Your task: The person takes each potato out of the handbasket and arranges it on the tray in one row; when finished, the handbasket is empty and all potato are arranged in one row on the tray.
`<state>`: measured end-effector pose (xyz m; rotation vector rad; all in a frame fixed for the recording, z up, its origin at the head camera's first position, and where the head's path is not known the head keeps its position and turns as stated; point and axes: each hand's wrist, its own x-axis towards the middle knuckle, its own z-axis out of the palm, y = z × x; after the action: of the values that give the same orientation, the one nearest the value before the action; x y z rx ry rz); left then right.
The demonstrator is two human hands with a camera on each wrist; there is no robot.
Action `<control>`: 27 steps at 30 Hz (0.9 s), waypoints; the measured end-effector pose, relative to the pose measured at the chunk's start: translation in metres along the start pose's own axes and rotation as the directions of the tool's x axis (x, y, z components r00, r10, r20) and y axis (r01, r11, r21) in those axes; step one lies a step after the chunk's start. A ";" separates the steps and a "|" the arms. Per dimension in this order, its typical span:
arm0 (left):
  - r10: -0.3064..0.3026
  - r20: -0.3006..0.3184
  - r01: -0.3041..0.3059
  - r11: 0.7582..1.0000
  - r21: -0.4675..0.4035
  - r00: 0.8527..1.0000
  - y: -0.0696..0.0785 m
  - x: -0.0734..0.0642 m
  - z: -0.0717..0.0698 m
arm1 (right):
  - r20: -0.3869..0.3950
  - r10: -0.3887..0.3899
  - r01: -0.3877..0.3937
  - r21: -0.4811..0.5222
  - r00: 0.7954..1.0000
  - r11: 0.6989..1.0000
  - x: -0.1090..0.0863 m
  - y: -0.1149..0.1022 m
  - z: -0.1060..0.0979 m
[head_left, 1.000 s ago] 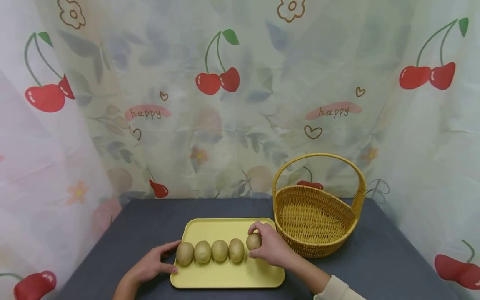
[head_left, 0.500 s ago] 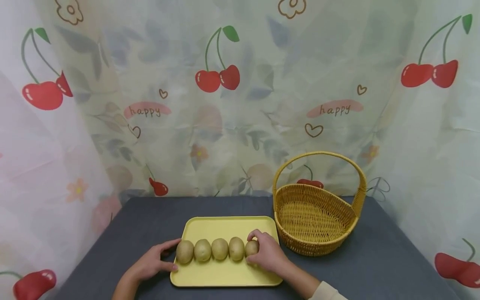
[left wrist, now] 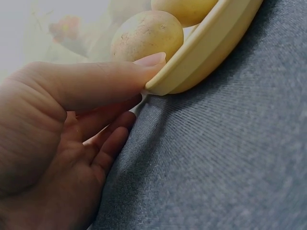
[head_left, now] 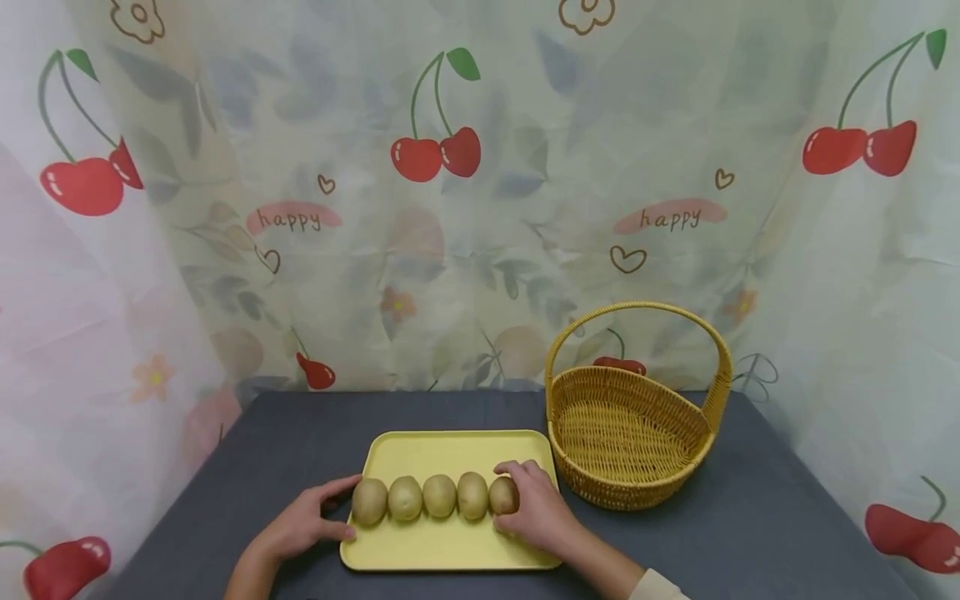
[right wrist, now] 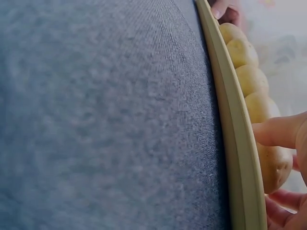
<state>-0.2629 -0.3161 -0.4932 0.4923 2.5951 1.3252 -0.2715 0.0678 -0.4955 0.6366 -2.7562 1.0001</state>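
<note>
Several potatoes (head_left: 439, 496) stand in a row across a yellow rectangular tray (head_left: 442, 550). At the row's right end, my right hand (head_left: 536, 508) has thumb and fingers curved round the last potato (head_left: 503, 495), which rests on the tray. The right wrist view catches that thumb (right wrist: 278, 132) across the potato (right wrist: 276, 167); part of it is covered. My left hand (head_left: 300, 525) is at the tray's left edge, beside the leftmost potato (head_left: 369, 502). Its thumb (left wrist: 115, 79) lies on the rim in the left wrist view, the other fingers relaxed outside it.
A woven basket (head_left: 630, 493) with a tall arched handle stands behind and right of the tray, with nothing seen inside. Dark grey cloth (head_left: 315, 437) covers the table. A curtain (head_left: 480, 275) printed with cherries hangs behind and at both sides.
My right hand has come down with the last potato and set it at the row's right end; its fingers now look slightly wider apart. The left hand stays at the tray's edge.
</note>
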 end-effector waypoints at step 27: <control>-0.016 0.033 0.021 0.987 -0.161 0.999 -0.007 -0.022 -0.021 | 0.007 -0.069 0.069 -0.014 0.998 0.998 -0.094 0.057 -0.102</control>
<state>-0.2503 -0.3438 -0.4868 0.4565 2.4346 1.4938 -0.2130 0.2044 -0.4755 0.7287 -2.7242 0.9645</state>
